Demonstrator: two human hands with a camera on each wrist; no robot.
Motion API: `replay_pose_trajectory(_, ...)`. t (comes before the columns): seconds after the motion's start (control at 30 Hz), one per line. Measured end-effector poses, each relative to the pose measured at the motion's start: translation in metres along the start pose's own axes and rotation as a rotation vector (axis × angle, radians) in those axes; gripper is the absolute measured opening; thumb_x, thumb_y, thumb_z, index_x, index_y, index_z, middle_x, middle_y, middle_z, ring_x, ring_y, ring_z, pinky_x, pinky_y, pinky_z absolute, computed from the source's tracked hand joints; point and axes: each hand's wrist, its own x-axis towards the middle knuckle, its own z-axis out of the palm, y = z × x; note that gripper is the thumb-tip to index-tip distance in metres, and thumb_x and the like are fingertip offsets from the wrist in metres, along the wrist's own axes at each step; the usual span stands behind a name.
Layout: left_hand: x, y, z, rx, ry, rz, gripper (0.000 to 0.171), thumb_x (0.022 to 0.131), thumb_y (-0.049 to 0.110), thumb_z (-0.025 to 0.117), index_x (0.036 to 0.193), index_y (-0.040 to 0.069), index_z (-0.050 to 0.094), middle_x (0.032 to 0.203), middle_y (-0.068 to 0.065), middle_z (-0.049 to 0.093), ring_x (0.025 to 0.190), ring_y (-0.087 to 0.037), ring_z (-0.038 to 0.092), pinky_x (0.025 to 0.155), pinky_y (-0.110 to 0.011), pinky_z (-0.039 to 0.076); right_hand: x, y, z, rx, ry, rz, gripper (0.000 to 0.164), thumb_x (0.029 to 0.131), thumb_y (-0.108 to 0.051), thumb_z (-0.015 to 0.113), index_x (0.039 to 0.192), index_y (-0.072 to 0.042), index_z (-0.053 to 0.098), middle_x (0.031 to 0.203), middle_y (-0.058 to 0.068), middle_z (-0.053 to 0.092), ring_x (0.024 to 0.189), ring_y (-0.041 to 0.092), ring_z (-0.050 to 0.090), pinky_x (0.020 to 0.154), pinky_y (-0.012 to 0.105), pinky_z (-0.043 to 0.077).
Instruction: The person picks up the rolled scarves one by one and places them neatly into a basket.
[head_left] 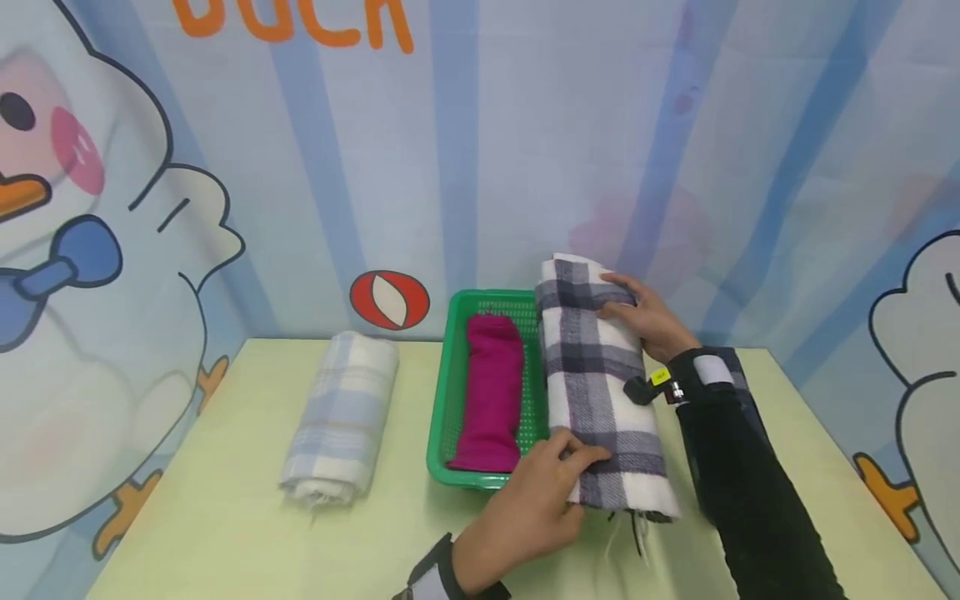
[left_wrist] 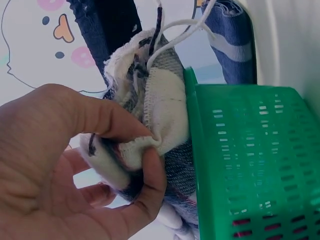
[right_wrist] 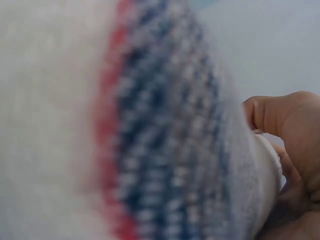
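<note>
A folded checked scarf (head_left: 588, 358), white with dark purple-grey bands and a fringe, leans tilted along the right side of the green basket (head_left: 438, 417). My left hand (head_left: 521, 504) is at its near end; the left wrist view shows thumb and finger pinching an edge of the scarf (left_wrist: 167, 107). At the far end, my right hand (head_left: 651, 323) grips the scarf's right edge. In the right wrist view the blurred fabric (right_wrist: 165, 130) fills most of the frame, with the thumb at its edge and the other fingers partly hidden. A magenta folded cloth (head_left: 491, 392) lies inside the basket.
On the left of the pale yellow table (head_left: 217, 500) lies a folded white and light-blue checked scarf (head_left: 345, 417). A dark blue folded cloth (head_left: 738, 379) lies at the right, mostly behind my right forearm. A printed cartoon backdrop (head_left: 510, 150) stands behind the table.
</note>
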Motion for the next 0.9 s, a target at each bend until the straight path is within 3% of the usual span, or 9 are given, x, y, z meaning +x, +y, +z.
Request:
replay_pose_trajectory(0.5,-0.003,-0.013,-0.003,0.082,0.012,-0.021,0.055,0.074,0.000,0.067,0.127,0.014,0.060,0.107,-0.003,0.054,0.092,-0.012,0.053,0.082,-0.022,0.043,0.019,0.012,0.014,0.027,0.031,0.005,0.065,0.095,-0.009,0.056,0.153,-0.020,0.030,0.157,0.020,0.023,0.128,0.040,0.041,0.090,0.041,0.046)
replay_pose_trajectory(0.57,-0.004,-0.013,-0.003,0.124,0.006,-0.029,0.056,0.075,0.004,0.069,0.129,0.015,0.059,0.109,-0.004,0.053,0.091,-0.014,0.052,0.078,-0.021,0.044,0.020,0.013,0.016,0.030,0.030,0.006,0.064,0.095,-0.009,0.055,0.153,-0.021,0.030,0.157,0.020,0.023,0.128,0.041,0.041,0.091,0.042,0.045)
replay_pose_trajectory(0.73,-0.007,-0.010,0.001,0.303,-0.010,-0.054,0.053,0.081,0.028,0.073,0.131,0.021,0.057,0.113,-0.003,0.052,0.103,-0.024,0.049,0.087,-0.031,0.049,0.021,0.015,0.019,0.011,0.014,0.003,0.065,0.096,-0.007,0.053,0.155,-0.018,0.026,0.157,0.022,0.022,0.129,0.042,0.040,0.092,0.043,0.044)
replay_pose_trajectory(0.9,-0.006,-0.007,0.005,0.410,0.039,-0.061,0.049,0.082,0.042,0.074,0.126,0.022,0.062,0.117,-0.002,0.056,0.120,-0.030,0.044,0.096,-0.041,0.047,0.022,0.016,0.022,-0.049,0.002,0.000,0.066,0.096,-0.009,0.055,0.155,-0.017,0.025,0.156,0.023,0.023,0.129,0.043,0.040,0.091,0.042,0.044)
